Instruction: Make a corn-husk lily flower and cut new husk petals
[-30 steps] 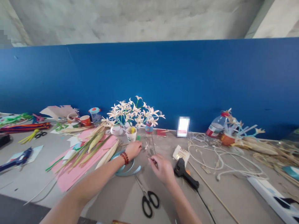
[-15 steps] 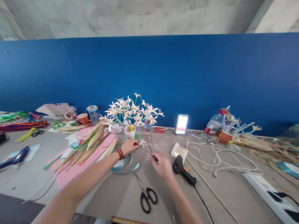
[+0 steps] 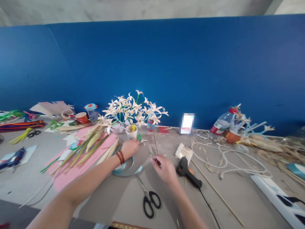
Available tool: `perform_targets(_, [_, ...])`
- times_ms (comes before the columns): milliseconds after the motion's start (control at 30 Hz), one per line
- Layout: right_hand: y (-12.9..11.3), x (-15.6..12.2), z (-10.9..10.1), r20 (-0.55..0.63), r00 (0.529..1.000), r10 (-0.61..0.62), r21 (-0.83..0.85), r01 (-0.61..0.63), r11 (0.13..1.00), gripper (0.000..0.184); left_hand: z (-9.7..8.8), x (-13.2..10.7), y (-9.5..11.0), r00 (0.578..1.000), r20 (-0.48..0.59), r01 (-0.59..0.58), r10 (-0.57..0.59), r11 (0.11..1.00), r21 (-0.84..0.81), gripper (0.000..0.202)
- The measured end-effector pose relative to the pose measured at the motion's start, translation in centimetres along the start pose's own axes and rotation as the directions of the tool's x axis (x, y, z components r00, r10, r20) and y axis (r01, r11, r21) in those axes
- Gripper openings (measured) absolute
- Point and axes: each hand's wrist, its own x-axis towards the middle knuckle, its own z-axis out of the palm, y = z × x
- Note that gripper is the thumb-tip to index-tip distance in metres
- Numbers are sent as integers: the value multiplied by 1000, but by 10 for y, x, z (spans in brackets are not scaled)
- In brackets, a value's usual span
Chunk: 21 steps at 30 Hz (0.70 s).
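Head view, my only window on the bench: between five and six o'clock from the picture's centre, my right hand point(image 3: 165, 168) pinches the near ends of a bunch of thin wires point(image 3: 155, 145), which rise toward its eleven o'clock. My left hand point(image 3: 130, 148), at seven, has its fingers drawn together beside a green piece point(image 3: 139, 137), with the paper cup point(image 3: 132, 132) at its twelve; whether they grip anything, I cannot tell. To handle the wires well, I'd keep the pinch low and light, let the far ends spread, and steady them with the left fingers. I'd also mind the scissors point(image 3: 146, 192) at the right hand's seven and the glue gun point(image 3: 190, 175) at its three.
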Motion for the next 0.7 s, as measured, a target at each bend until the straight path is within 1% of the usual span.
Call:
perform_targets(133, [-1, 0, 2, 17, 1000, 0, -2, 0, 1000, 27, 0, -4, -8, 1000, -1, -3, 3, 1000, 12, 23])
perform_targets(267, [-1, 1, 4, 39, 999, -3, -3, 3, 1000, 28, -4, -6, -12, 1000, -23, -10, 10, 1000, -18, 22])
perform_targets(367, [1, 1, 6, 42, 999, 9, -10, -9, 1000, 29, -12, -14, -10, 997, -70, -17, 12, 998, -63, 20])
perform_targets(467, [4, 2, 7, 45, 999, 21, -12, -20, 1000, 31, -28, -34, -16, 990, -140, -23, 6, 992, -122, 21])
perform_targets(533, [5, 2, 6, 59, 998, 19, 1, -19, 1000, 32, -40, -53, -30, 983, -184, -10, -21, 987, -163, 23])
perform_targets(600, [3, 2, 6, 82, 997, 9, 33, -12, 999, 32, -50, -77, -52, 966, -240, 46, -96, 978, -206, 27])
perform_targets(633, [2, 2, 6, 97, 995, 2, 52, -7, 999, 32, -53, -90, -64, 946, -282, 90, -159, 966, -241, 29])
perform_targets(667, [1, 2, 6, 114, 993, -8, 70, 0, 998, 32, -55, -103, -76, 912, -333, 133, -240, 940, -314, 28])
perform_targets(700, [-1, 1, 6, 128, 992, -19, 82, 9, 997, 32, -55, -115, -86, 879, -361, 170, -310, 913, -371, 27])
